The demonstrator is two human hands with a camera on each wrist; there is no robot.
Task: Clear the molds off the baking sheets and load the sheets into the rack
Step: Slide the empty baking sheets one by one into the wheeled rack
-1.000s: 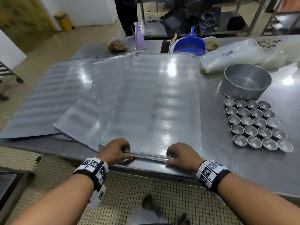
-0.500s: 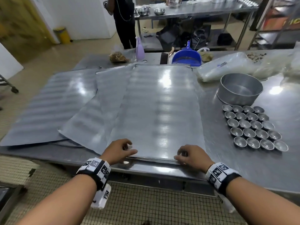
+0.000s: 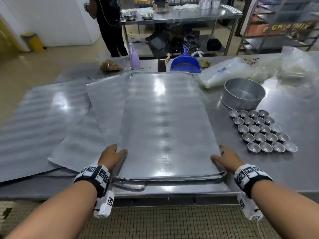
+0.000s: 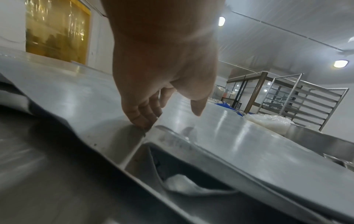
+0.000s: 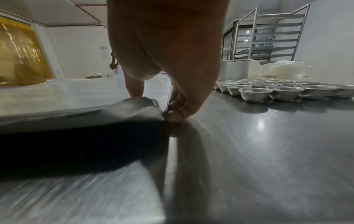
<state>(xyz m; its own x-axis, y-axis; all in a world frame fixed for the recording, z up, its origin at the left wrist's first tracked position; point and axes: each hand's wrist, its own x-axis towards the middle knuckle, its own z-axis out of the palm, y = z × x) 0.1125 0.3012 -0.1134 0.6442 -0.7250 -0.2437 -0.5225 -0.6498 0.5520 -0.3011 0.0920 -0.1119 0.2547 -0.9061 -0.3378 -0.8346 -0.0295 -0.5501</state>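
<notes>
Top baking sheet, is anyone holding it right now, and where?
Yes. The left hand grips the top baking sheet at its left edge and the right hand at its right edge, both near the front corners.

Both hands' fingertips hide under the top baking sheet.

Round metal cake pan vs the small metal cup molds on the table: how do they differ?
The round metal cake pan is one large, straight-walled piece; the small metal cup molds are many tiny bowl-shaped cups set in rows. The pan sits farther back, the molds nearer. Both are bare metal, upright and empty, right of the baking sheets.
</notes>
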